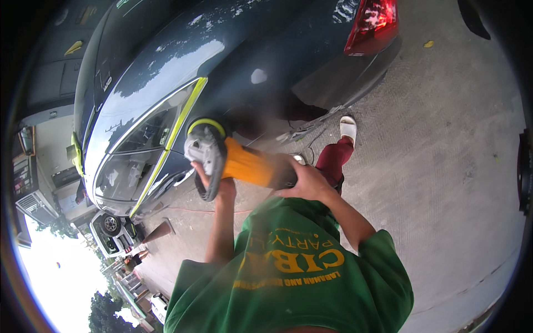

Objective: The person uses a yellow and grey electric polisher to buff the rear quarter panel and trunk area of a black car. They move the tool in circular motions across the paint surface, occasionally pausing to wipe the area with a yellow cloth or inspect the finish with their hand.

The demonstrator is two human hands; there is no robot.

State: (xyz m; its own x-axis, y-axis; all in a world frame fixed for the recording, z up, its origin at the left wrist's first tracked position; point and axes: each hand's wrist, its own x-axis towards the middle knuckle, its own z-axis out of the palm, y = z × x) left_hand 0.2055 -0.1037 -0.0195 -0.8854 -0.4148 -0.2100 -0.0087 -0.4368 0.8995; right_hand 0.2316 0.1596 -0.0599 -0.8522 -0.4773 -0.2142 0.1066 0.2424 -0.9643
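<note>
In both hands I hold an orange rotary car polisher (250,165) with a grey head and a black loop handle. My left hand (225,188) is under the head by the loop handle, its grip partly hidden. My right hand (309,181) wraps the dark rear end of the body. A pad with a yellow-green rim (206,123) faces the glossy dark car's rear side panel (250,100); whether it touches cannot be told. Yellow-green masking tape (183,116) runs along the lower edge of the side windows (133,166).
A red tail light (372,27) is at the car's rear corner. An orange cord (200,210) lies on the concrete floor (437,166). A traffic cone (158,232), a white vehicle with a spare wheel (110,224) and a person (134,261) are farther left.
</note>
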